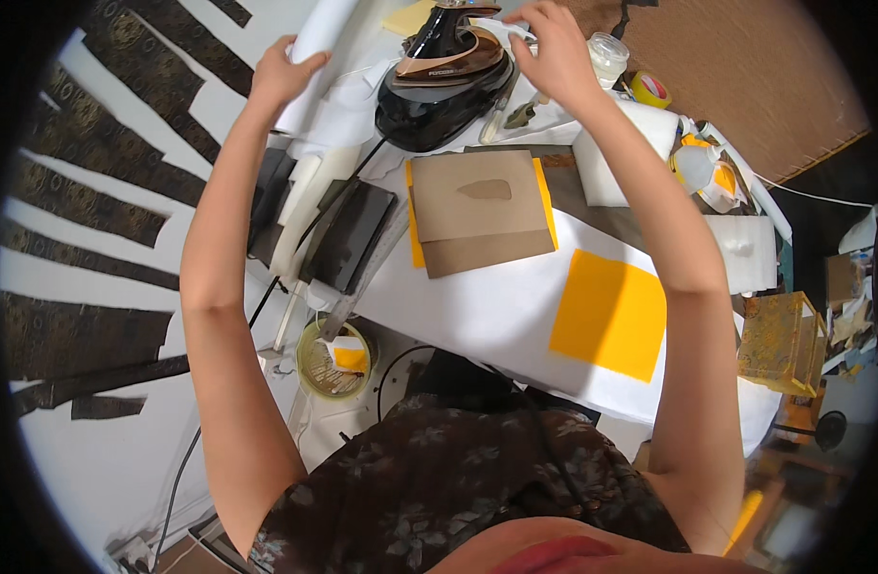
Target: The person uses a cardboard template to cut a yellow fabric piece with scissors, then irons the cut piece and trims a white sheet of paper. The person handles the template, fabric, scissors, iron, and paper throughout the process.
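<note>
A round tin (335, 360) with an olive-green printed label sits at the white table's (496, 306) near left edge; a gold-patterned box (781, 342), perhaps packaging, stands right.

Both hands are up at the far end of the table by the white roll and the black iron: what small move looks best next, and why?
Probably draw the white paper roll toward the body. The left hand already grips the roll, the right hand pinches a white sheet edge behind the black iron, and the brown card pieces lie uncovered nearer.
</note>
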### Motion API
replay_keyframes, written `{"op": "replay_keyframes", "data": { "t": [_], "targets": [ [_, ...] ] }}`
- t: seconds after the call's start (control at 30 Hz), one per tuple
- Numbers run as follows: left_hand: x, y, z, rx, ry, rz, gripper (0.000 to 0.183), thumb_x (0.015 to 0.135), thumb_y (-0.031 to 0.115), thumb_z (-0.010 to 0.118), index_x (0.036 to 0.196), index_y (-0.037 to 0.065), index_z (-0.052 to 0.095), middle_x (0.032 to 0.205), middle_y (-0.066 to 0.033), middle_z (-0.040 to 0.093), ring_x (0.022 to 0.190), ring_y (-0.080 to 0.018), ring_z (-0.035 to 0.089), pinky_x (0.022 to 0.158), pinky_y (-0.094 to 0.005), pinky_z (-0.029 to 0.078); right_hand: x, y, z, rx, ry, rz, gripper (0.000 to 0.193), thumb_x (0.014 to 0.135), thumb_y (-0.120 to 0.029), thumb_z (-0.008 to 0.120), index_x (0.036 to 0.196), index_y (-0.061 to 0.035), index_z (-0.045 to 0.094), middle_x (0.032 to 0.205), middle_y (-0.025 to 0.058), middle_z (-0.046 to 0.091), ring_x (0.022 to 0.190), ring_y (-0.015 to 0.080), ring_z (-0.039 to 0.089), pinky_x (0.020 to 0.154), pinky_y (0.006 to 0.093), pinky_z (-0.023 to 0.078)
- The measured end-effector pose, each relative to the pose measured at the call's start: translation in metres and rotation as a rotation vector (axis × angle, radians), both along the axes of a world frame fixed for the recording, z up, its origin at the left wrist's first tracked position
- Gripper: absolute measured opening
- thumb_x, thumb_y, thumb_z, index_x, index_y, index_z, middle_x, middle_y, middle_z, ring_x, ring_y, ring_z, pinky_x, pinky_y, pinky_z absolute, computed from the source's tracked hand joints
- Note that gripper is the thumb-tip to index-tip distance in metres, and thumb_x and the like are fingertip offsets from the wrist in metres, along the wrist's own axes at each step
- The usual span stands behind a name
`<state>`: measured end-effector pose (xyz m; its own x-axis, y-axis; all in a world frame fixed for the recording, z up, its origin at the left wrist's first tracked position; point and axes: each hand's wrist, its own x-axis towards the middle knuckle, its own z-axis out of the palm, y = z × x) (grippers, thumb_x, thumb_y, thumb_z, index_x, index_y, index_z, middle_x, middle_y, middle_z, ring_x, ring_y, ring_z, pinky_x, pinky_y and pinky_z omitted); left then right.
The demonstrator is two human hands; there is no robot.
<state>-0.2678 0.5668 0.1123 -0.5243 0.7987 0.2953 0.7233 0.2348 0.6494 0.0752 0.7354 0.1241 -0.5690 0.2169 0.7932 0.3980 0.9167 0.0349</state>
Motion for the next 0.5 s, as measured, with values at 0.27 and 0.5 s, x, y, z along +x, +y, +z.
{"op": "replay_keyframes", "data": {
  "t": [0.27, 0.5],
  "targets": [
    [0.113, -0.107, 0.102, 0.276, -0.898, -0.554, 0.054, 0.097, 0.030, 0.062, 0.142, 0.003, 0.046, 0.109, -0.0178, 0.068, 0.087, -0.0253, 0.072, 0.074, -0.0394, 0.063, -0.011, -0.125, 0.058, -1.097, 0.216, 0.614, 0.060, 0.093, -0.047, 0.069, 0.135, -0.0057, 0.056, 0.135, 0.0118, 0.060, 0.129, 0.0249, 0.054, 0.109, 0.0374, 0.041],
    [0.212, -0.160, 0.068, 0.173, -1.331, -1.040, 0.064, 0.098, 0.045, 0.053, 0.137, -0.006, 0.049, 0.123, -0.0208, 0.064, 0.105, -0.0274, 0.067, 0.090, -0.0399, 0.058, 0.020, -0.176, 0.110, -1.557, 0.320, 1.172, 0.044, 0.093, -0.022, 0.071, 0.127, 0.0028, 0.058, 0.119, 0.0143, 0.067, 0.107, 0.0209, 0.066, 0.091, 0.0353, 0.055]
  ]
}}
